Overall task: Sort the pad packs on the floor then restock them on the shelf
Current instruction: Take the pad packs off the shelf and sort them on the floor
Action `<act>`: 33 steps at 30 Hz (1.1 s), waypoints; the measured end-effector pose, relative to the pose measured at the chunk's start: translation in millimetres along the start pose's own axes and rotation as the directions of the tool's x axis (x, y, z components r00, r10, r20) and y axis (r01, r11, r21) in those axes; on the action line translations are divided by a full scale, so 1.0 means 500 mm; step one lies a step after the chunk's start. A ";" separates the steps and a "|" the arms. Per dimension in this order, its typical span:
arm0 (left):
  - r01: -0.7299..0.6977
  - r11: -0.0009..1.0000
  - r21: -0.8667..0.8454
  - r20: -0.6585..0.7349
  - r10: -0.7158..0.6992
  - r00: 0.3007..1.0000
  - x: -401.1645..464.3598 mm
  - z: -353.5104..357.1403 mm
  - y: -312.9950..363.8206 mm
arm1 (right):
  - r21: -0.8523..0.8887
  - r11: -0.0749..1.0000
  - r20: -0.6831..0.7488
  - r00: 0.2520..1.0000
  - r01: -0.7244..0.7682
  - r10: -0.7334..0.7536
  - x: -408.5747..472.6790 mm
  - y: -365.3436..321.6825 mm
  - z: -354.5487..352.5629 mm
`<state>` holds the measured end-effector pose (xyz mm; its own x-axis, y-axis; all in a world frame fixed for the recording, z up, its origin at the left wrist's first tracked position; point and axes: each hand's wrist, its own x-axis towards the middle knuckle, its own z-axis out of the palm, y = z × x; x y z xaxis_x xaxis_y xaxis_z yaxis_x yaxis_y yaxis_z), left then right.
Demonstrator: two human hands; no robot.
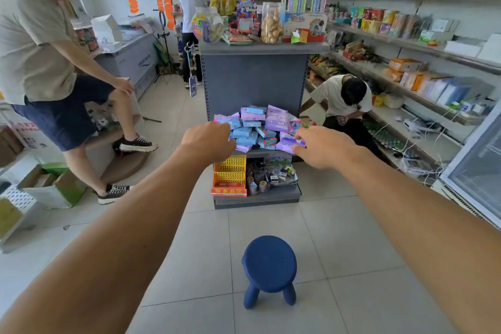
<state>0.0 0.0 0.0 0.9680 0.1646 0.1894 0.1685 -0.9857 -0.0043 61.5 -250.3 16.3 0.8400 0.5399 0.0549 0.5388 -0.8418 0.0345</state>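
Observation:
A heap of pad packs (257,127), blue and purple, lies piled on the middle shelf (252,153) of a grey end unit straight ahead. My left hand (208,141) reaches to the heap's left edge, its fingers curled against the packs there; what they hold is hidden behind the hand. My right hand (320,146) is at the heap's right edge and pinches a purple pack (288,142) at the front of the shelf. Both arms stretch out fully from the bottom corners of the view.
A blue plastic stool (269,268) stands on the tiled floor between me and the unit. Yellow and orange baskets (230,173) fill the lower shelf. One person stands at left with a foot raised, another crouches at right by long wall shelves (406,84). A freezer (477,171) is at far right.

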 end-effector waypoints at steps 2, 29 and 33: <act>0.008 1.000 0.005 0.008 -0.008 1.000 0.050 0.010 -0.018 | -0.007 1.000 0.018 1.000 -0.019 0.019 0.047 0.004 0.003; 0.078 0.997 0.026 0.094 -0.080 0.992 0.627 0.177 0.012 | 0.058 0.996 0.140 0.988 0.063 -0.070 0.645 0.252 0.142; 0.087 0.996 0.019 0.105 -0.089 0.990 0.717 0.209 -0.016 | 0.066 0.995 0.134 0.988 0.068 -0.077 0.740 0.259 0.160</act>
<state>365.2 70.5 -34.8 0.9634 0.2544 0.0846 0.2559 -0.9667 -0.0064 447.1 -159.5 -38.6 0.7973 0.5980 -0.0820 0.5979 -0.8011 -0.0278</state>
